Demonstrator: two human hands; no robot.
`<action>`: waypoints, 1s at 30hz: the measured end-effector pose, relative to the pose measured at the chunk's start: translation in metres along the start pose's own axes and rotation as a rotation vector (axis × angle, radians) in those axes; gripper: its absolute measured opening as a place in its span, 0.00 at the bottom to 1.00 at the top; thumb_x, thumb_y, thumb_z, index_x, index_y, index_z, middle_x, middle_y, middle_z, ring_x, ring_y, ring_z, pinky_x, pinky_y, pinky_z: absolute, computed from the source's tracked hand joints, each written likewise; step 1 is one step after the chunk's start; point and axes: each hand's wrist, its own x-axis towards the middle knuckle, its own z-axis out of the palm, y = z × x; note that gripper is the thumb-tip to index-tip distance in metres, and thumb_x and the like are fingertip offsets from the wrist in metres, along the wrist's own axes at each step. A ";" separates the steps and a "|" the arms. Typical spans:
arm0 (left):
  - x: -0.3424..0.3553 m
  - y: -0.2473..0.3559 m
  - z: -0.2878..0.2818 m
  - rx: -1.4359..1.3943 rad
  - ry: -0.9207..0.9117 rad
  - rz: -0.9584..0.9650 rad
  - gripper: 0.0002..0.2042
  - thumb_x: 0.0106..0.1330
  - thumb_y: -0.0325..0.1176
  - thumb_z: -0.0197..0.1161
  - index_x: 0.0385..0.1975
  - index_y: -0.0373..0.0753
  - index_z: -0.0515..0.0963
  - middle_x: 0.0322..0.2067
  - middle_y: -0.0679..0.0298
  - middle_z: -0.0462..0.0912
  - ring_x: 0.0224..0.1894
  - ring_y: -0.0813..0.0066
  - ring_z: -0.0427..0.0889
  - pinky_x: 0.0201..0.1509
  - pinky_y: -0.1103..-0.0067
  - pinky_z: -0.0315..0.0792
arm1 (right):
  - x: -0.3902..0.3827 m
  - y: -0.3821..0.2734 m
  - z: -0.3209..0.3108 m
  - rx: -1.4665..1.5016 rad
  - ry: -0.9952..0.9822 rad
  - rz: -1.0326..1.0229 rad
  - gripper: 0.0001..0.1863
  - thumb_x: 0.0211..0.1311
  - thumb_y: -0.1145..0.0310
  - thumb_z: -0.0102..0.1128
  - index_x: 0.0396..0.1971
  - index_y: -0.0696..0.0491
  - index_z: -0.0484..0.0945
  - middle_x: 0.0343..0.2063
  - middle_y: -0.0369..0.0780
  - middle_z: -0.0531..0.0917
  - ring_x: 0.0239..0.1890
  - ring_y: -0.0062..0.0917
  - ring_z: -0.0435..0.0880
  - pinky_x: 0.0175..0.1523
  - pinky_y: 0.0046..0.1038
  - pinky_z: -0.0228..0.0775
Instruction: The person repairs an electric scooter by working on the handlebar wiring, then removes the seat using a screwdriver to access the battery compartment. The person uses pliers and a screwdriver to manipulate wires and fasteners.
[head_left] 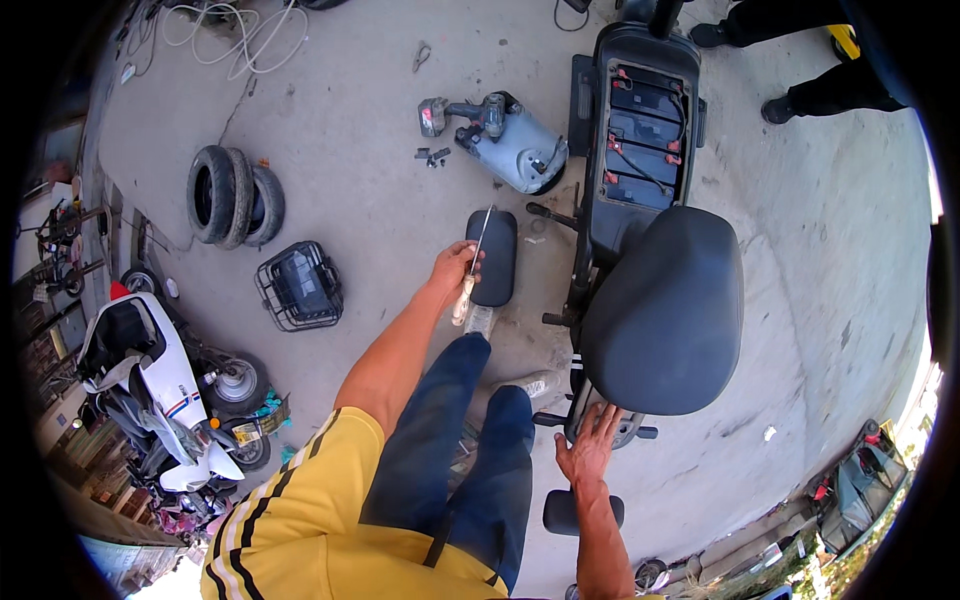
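My left hand (457, 268) is closed around a screwdriver (465, 298), with its thin metal shaft pointing up and away from me. Below that hand, a black padded cushion (493, 250) lies on the ground by my shoe. To my right stands a black electric scooter (603, 225), its battery compartment uncovered. Several dark batteries (640, 130) with red terminals and wires show inside. The scooter's wide black seat (665, 310) covers part of the frame. Fingers stretched out, my right hand (590, 445) rests on the rear rack (625, 428) just behind the seat.
A cordless impact driver (490, 115) lies on a grey-blue plastic panel (525, 155) ahead. Left of me are a black wire basket (300, 287), several tyres (235, 197) and a white scooter (165, 375). A person's legs (790, 25) stand at the far right. Another black pad (583, 512) sits near my right forearm.
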 end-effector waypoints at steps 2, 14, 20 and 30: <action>-0.003 0.010 0.008 -0.021 -0.055 0.039 0.09 0.77 0.30 0.58 0.53 0.40 0.74 0.40 0.62 0.83 0.32 0.77 0.77 0.31 0.76 0.78 | 0.000 0.004 0.000 0.014 -0.013 -0.017 0.50 0.55 0.56 0.74 0.71 0.70 0.62 0.76 0.65 0.47 0.80 0.62 0.40 0.82 0.49 0.43; -0.130 -0.013 0.050 -0.157 -0.067 0.032 0.05 0.74 0.26 0.52 0.46 0.41 0.68 0.36 0.59 0.81 0.29 0.74 0.77 0.29 0.73 0.75 | 0.004 0.007 0.003 0.010 0.060 -0.025 0.51 0.55 0.50 0.74 0.70 0.68 0.63 0.77 0.65 0.43 0.80 0.61 0.41 0.82 0.49 0.45; -0.215 -0.071 0.043 -0.246 -0.050 -0.102 0.07 0.72 0.28 0.57 0.47 0.44 0.69 0.36 0.59 0.79 0.30 0.70 0.76 0.30 0.71 0.74 | -0.008 -0.036 0.008 0.281 0.069 -0.180 0.38 0.66 0.47 0.67 0.66 0.59 0.72 0.68 0.54 0.73 0.71 0.54 0.69 0.75 0.47 0.61; -0.314 -0.127 0.066 -0.238 -0.056 -0.110 0.06 0.70 0.28 0.58 0.44 0.39 0.71 0.37 0.59 0.80 0.33 0.70 0.76 0.34 0.72 0.76 | -0.096 -0.066 0.037 1.168 -0.337 -0.038 0.42 0.69 0.66 0.66 0.77 0.54 0.54 0.53 0.49 0.85 0.53 0.35 0.87 0.56 0.35 0.78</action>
